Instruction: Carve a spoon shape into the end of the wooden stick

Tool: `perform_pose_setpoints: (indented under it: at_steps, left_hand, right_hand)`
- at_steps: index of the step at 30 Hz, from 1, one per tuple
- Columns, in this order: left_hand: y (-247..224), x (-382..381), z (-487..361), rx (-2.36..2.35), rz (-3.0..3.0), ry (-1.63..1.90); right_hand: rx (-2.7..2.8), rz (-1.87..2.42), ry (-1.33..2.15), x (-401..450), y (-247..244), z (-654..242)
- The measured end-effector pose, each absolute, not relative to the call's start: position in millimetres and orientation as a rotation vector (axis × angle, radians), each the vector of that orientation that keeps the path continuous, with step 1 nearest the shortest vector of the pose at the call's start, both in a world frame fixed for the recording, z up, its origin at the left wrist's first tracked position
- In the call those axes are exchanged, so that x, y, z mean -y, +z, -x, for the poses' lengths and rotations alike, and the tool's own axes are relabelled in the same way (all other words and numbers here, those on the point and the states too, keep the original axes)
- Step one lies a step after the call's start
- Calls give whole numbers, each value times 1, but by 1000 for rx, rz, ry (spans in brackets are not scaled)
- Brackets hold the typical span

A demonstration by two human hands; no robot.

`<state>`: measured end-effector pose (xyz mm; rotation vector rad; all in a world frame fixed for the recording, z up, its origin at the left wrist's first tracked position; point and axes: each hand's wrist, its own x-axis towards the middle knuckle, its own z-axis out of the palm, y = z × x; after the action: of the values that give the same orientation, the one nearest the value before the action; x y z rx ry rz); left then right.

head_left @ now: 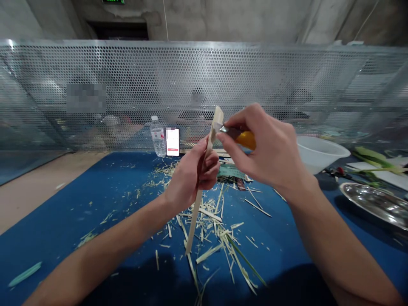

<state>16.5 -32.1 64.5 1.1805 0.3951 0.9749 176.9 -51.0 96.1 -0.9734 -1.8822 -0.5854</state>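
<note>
My left hand (194, 172) is closed around a long pale strip (193, 225), held tilted, its lower end hanging over the blue table (117, 191). The strip's wider top rises above my fingers. In my right hand (266, 146) is a knife with a yellow handle (246, 139), gripped between thumb and fingers. Its metal blade (218, 126) touches the strip near the top. Pale shavings (208, 212) and thin slivers lie scattered beneath both hands.
Behind the hands stand a water bottle (158, 137) and a lit phone (172, 142), before a perforated metal screen (197, 76). On the right are a white bowl (321, 153), a metal tray (376, 204) and green leaves (372, 159). A teal object (24, 274) lies at lower left.
</note>
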Motion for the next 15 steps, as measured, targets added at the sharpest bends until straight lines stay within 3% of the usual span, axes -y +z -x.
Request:
perform_pose_setpoints:
  at_steps: [15]
  left_hand:
    - [50, 30, -15, -262, -1308, 1173]
  right_hand:
    - [1888, 984, -229, 48, 98, -172]
